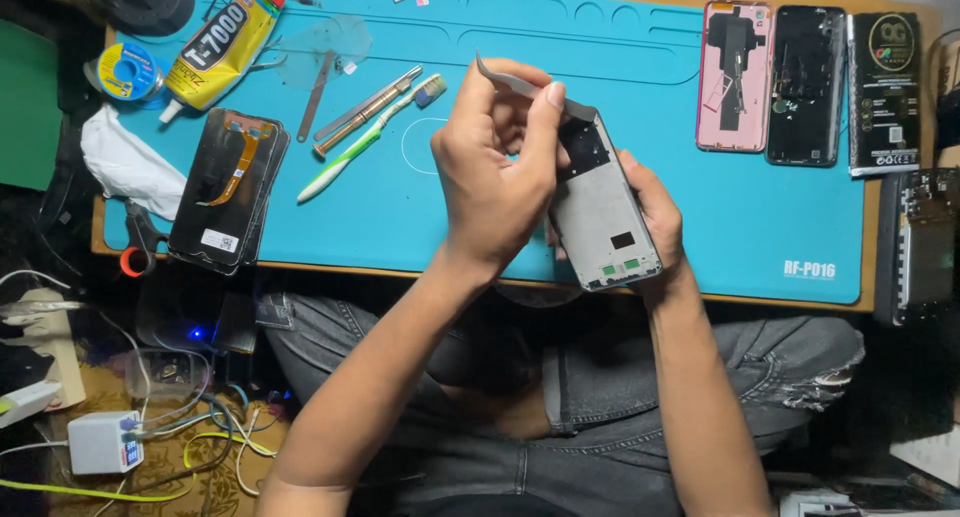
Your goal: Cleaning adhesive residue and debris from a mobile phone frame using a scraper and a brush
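the right hand [655,212] cradles a grey phone frame [600,212] from beneath, fingers curled round its edge, above the near edge of the blue mat [480,227]. the left hand [495,177] pinches metal tweezers [525,85] at the frame's far end (tip hidden) — likely picking at a small part — which calls for steady, fine pressure.

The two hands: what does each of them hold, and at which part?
The left hand holds metal tweezers pinched at mid-length. The right hand holds a grey phone frame by its side edge.
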